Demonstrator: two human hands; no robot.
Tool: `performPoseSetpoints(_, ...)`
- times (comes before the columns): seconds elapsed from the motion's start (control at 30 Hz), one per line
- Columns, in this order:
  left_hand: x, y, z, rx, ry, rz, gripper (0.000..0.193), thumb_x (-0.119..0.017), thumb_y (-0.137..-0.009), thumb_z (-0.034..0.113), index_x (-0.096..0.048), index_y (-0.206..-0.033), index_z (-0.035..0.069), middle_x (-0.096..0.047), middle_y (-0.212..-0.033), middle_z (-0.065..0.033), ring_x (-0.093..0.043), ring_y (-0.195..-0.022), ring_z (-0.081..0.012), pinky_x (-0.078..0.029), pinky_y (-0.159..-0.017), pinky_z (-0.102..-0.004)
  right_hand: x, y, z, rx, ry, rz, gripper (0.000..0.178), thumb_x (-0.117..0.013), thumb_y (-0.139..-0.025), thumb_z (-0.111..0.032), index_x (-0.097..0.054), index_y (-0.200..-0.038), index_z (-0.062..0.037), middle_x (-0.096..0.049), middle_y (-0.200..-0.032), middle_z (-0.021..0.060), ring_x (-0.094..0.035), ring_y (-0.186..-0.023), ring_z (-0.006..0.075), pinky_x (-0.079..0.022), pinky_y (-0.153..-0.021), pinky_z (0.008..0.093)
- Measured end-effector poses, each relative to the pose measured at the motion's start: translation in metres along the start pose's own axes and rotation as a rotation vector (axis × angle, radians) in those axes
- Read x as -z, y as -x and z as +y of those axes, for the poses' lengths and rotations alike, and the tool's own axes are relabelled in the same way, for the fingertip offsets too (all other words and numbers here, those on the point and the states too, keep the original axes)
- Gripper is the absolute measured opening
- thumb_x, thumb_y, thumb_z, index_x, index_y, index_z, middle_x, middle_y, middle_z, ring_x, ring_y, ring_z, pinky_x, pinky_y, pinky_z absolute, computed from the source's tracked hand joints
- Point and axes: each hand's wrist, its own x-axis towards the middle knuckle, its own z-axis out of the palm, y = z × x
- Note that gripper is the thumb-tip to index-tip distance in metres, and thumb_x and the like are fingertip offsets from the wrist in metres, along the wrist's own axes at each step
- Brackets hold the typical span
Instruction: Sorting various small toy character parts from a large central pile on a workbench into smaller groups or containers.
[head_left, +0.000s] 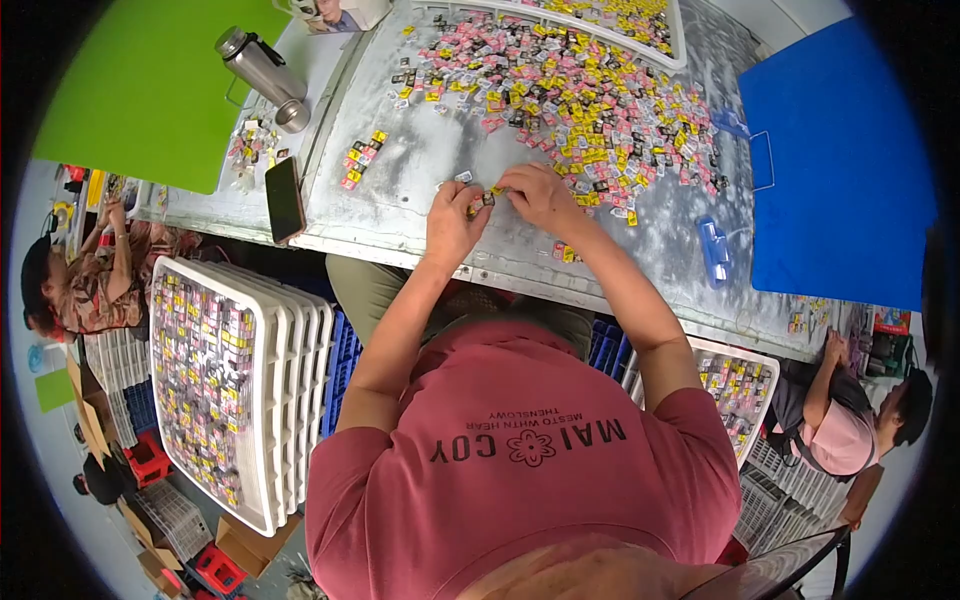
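My left hand point(456, 226) is closed around a few small square pieces, a dark one point(488, 199) showing at its fingertips. Just to the right, my right hand point(541, 198) pinches a small yellow piece point(496, 190) against them. The two hands almost meet above the grey metal table point(430, 150). A white piece point(463, 176) lies just beyond my left fingers. Ahead and to the right spreads a large loose pile of small pink, yellow, black and white pieces point(600, 125). A neat little block of pieces point(363, 160) lies on the table's left.
A white tray point(682, 50) with more pieces stands at the far edge. Left are a phone point(285, 200), a steel flask point(265, 75) and a green board point(140, 90). Right are a blue board point(840, 170) and a blue clear case point(714, 250). Stacked trays point(290, 380) stand beside me; people work on both sides.
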Motion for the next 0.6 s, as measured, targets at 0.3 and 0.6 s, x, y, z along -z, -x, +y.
performPoseSetpoints(0.3,-0.001,-0.001,0.003,-0.007,-0.012,0.003,0.031,-0.082,-0.079,0.012,-0.072,-0.106,0.003,-0.063,-0.106,-0.0159,-0.065,-0.096,-0.0366,-0.054,-0.085,-0.0434,-0.009,0.007,-0.008,-0.037,0.162,0.013,0.019,-0.072,-0.078,-0.011,-0.072,-0.097,-0.0099,-0.068,-0.103,0.0054,-0.064,-0.097,0.0301,-0.051,-0.084,0.0451)
performPoseSetpoints(0.6,-0.003,-0.001,0.004,0.033,-0.034,0.027,0.033,-0.083,-0.08,0.014,-0.073,-0.109,0.003,-0.063,-0.104,-0.0145,-0.065,-0.094,-0.0343,-0.055,-0.082,-0.0422,0.034,-0.008,0.043,-0.119,0.346,0.249,0.023,-0.072,-0.081,-0.008,-0.074,-0.103,-0.0083,-0.068,-0.111,0.013,-0.064,-0.108,0.0333,-0.052,-0.095,0.0463)
